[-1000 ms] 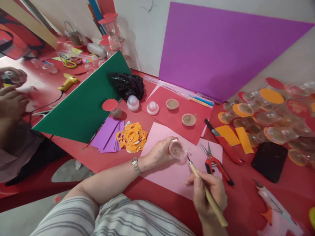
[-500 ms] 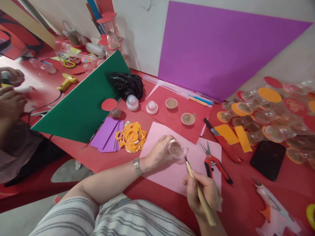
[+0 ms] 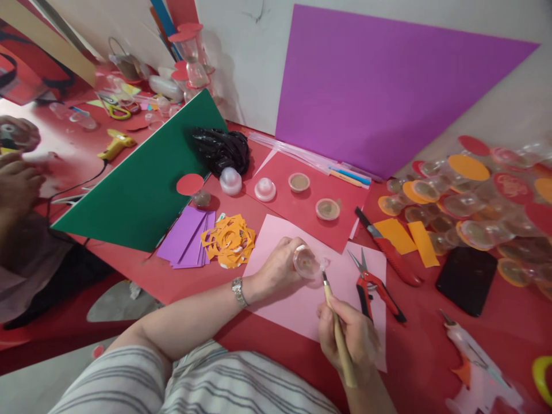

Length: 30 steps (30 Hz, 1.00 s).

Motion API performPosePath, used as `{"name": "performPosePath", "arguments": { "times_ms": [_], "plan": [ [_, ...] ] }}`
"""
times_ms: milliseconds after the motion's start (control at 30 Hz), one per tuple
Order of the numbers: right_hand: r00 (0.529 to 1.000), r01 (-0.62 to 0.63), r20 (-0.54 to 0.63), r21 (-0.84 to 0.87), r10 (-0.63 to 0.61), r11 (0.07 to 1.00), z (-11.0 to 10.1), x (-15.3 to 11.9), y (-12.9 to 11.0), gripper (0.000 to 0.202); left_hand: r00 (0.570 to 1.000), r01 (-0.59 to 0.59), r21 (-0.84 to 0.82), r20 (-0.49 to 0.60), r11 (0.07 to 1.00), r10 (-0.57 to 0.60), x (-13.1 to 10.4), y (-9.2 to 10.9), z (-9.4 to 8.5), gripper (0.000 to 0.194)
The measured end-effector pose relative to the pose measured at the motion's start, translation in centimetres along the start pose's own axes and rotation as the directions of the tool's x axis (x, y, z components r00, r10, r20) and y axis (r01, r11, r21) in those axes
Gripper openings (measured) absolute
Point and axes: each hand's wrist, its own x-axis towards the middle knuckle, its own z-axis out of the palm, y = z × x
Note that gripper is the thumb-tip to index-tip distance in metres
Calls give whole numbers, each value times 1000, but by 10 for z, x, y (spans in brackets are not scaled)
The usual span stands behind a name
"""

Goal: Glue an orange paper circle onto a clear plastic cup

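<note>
My left hand (image 3: 279, 267) is closed around the side of a small clear plastic cup (image 3: 307, 264), tilted over a pale pink sheet (image 3: 280, 307). In my right hand (image 3: 351, 330) is a slim wooden-handled craft tool (image 3: 344, 352), gripped like a pen. Its thin metal tip touches a small translucent piece (image 3: 324, 263) beside the cup's rim; whether that piece is part of the cup I cannot tell. Red-handled snips (image 3: 373, 286) lie with blades apart to the right of the sheet. Two small cups of brown contents, one of them a sand-coloured cup (image 3: 328, 209), stand beyond on red card (image 3: 314, 230).
Orange paper scraps (image 3: 230, 238) and purple strips (image 3: 185, 238) lie left, before a leaning green board (image 3: 142, 195). A red cutter (image 3: 397, 261), black phone (image 3: 466, 280) and glue gun (image 3: 478, 356) are right, near stacked plastic hourglasses (image 3: 470, 204). Another person's hands (image 3: 19, 172) are far left.
The tool's tip has shifted slightly up and left, and its handle stands steeper in my right hand. My left hand keeps the cup in nearly the same place.
</note>
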Motion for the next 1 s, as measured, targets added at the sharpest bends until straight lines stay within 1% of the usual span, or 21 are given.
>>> {"name": "performPosePath", "arguments": {
  "times_ms": [100,200,367,500,633,767,1000],
  "plan": [
    [1000,25,-16,-15,-25,1000,1,2,1,12,1000,2,13,14,1000,-2,0,-1,0,28],
    [999,48,-10,-24,-48,999,1,4,1,11,1000,12,6,23,1000,-12,-1,1,-2,29],
    [1000,22,7,-49,-21,999,1,5,2,12,999,27,-16,31,1000,-27,-1,6,-4,28],
    [1000,5,18,-31,-4,999,-1,4,1,14,999,35,-24,25,999,-34,0,5,-3,28],
    [998,56,15,21,-56,998,-3,8,-3,12,1000,20,-30,-3,999,-20,-1,1,0,30],
    [995,102,15,46,-102,994,-1,13,-5,11,1000,27,-19,7,999,-27,-2,2,-1,29],
    [994,107,4,-41,-107,993,0,12,-4,11,1000,18,1,24,1000,-18,-2,3,-2,26]
  ]
}}
